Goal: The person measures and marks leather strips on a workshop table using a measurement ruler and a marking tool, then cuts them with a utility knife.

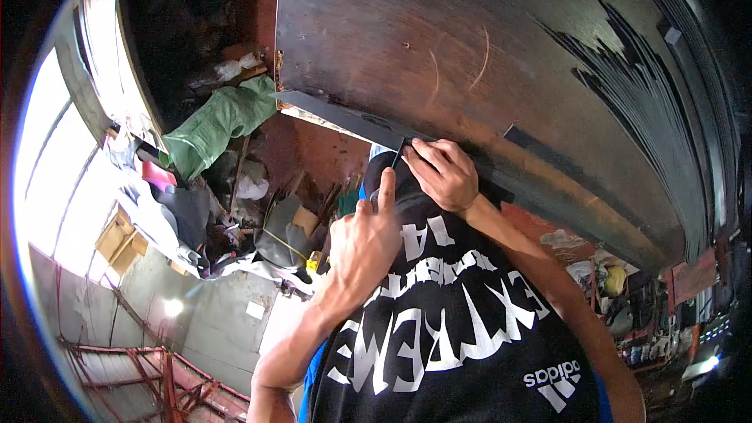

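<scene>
My left hand [364,235] is closed with its index finger stretched along a thin dark blade [398,154], which looks like a knife; its handle is hidden in my palm. The blade's tip meets a flat black strip [341,117] lying along the near edge of the table. My right hand [442,175] is closed at the strip's right part, thumb and fingertips pressing on it just beside the blade. What lies under those fingers is partly hidden.
The worn brown table [376,39] carries a fanned stack of black strips [650,102] on the right and another dark strip [548,157] near its front edge. A green sack [223,121] and piled scraps lie left of the table. A cardboard box [120,239] is farther left.
</scene>
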`<state>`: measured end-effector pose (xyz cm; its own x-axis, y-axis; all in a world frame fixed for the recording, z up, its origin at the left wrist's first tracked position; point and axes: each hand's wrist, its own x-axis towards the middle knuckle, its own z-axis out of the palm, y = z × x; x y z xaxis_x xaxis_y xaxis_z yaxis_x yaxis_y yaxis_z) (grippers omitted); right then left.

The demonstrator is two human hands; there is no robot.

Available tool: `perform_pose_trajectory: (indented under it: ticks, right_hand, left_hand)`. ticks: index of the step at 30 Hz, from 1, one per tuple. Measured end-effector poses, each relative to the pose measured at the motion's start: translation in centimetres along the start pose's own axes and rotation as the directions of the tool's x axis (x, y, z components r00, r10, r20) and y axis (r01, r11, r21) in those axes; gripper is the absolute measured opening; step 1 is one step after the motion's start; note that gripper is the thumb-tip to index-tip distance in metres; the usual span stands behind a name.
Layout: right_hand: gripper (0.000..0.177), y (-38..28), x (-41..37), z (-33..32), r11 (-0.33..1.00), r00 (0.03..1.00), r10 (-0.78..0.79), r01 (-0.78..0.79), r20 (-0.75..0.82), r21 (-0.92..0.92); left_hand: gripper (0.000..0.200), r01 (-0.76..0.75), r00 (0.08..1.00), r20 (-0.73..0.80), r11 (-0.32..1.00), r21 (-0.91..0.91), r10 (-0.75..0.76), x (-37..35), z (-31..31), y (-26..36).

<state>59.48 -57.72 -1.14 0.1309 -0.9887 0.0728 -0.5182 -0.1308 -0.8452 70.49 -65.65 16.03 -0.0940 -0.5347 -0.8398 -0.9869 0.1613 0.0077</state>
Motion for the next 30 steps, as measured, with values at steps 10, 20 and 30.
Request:
perform_pose_trajectory:
  ticks: [10, 20, 30]
  right_hand:
    - [0.024, 0.0, 0.4, -0.3, 0.999, 1.000, -0.024, 0.024, 0.003, 0.036]
    - [0.023, -0.6, 1.1, 0.0, 0.996, 0.997, -0.048, 0.042, -0.068, -0.083]
    - [0.026, -0.6, 0.9, 0.1, 0.992, 0.993, -0.067, 0.055, -0.102, -0.110]
  left_hand:
    - [0.093, 0.030, 0.995, 0.092, 0.999, -0.038, -0.026, 0.4, 1.8, -0.5]
    - [0.078, -0.211, 0.905, -0.408, 0.960, -0.184, 0.121, 0.1, 11.9, -5.2]
    - [0.071, -0.227, 0.873, -0.486, 0.911, -0.345, 0.033, -1.0, 10.7, -4.4]
